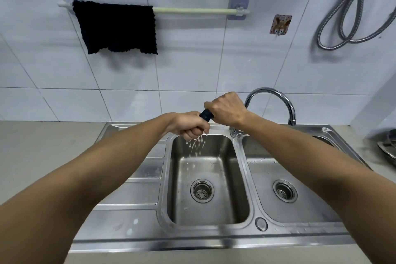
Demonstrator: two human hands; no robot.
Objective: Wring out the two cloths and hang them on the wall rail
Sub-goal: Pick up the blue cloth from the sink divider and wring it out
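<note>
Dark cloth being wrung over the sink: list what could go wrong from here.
1. Water drips from the left hand into the left basin; if the hands drift sideways, it may wet the counter.
2. Only a short stretch of the cloth shows between both grips, so hidden folds might stay soaked.
3. The hung cloth fills the rail's left end; overlap could slow drying.

Sink (242,161): brushed stainless steel, satin sheen, wet spots. Faucet (276,96): polished chrome, mirror-glossy. Wall tiles (192,60): glazed ceramic, smooth, glossy. Hung cloth (116,28): black knit fabric, matt, coarse ribbed texture. Wall rail (192,10): smooth pale plastic. Hose (347,17): corrugated metal, shiny. Surface (42,146): grey, matt.
</note>
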